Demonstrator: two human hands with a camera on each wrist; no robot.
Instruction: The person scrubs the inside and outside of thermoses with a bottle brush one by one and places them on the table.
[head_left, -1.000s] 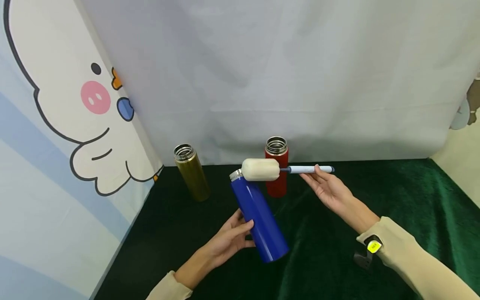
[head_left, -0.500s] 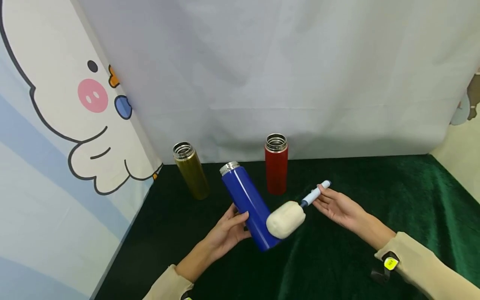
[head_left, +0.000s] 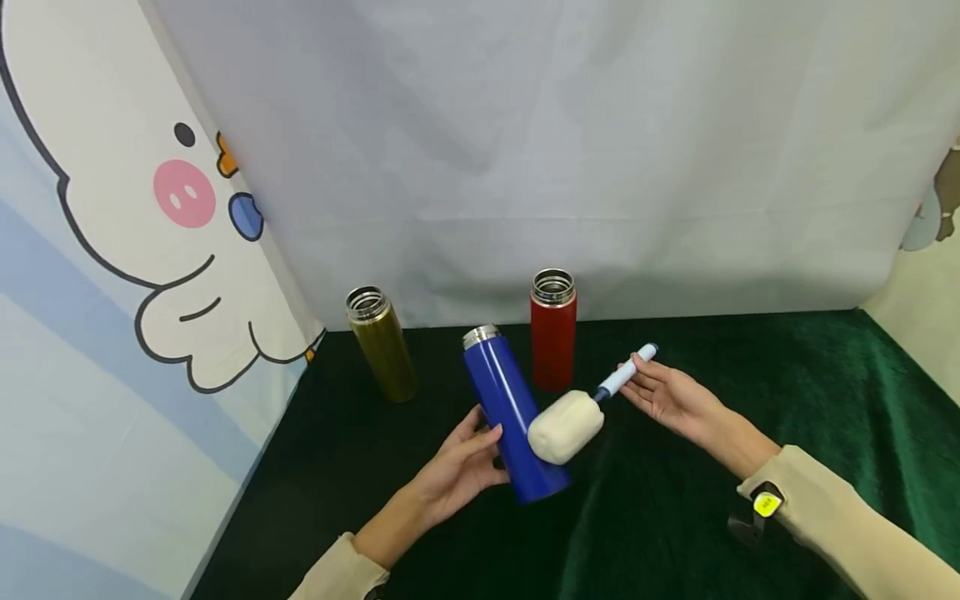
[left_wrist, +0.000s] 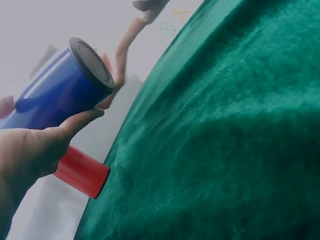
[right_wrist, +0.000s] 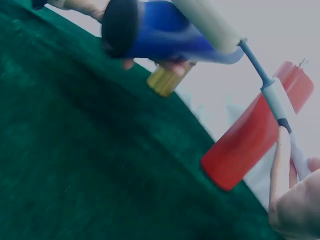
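My left hand (head_left: 461,467) grips a blue thermos bottle (head_left: 501,392) around its lower half, lifted and tilted with its uncapped steel mouth to the upper left. In my right hand (head_left: 671,400), thumb and fingers pinch the pale handle of a bottle brush (head_left: 566,427). The brush's cream sponge head overlaps the lower side of the blue bottle in the head view. The left wrist view shows the bottle's base (left_wrist: 92,62) and my thumb along its side. From the right wrist, the brush handle (right_wrist: 280,105) runs up to the sponge across the blue bottle.
Behind stand two uncapped bottles: a gold one (head_left: 382,346) at the left and a red one (head_left: 553,342) near the middle. Dark green cloth (head_left: 750,358) covers the table. A pale curtain (head_left: 600,142) hangs at the back, and a cartoon-printed panel (head_left: 105,217) borders the left.
The brush head has come down from beside the blue bottle's mouth to its lower side, the handle now slanting. Over the last half second, the bottle has shifted slightly right.
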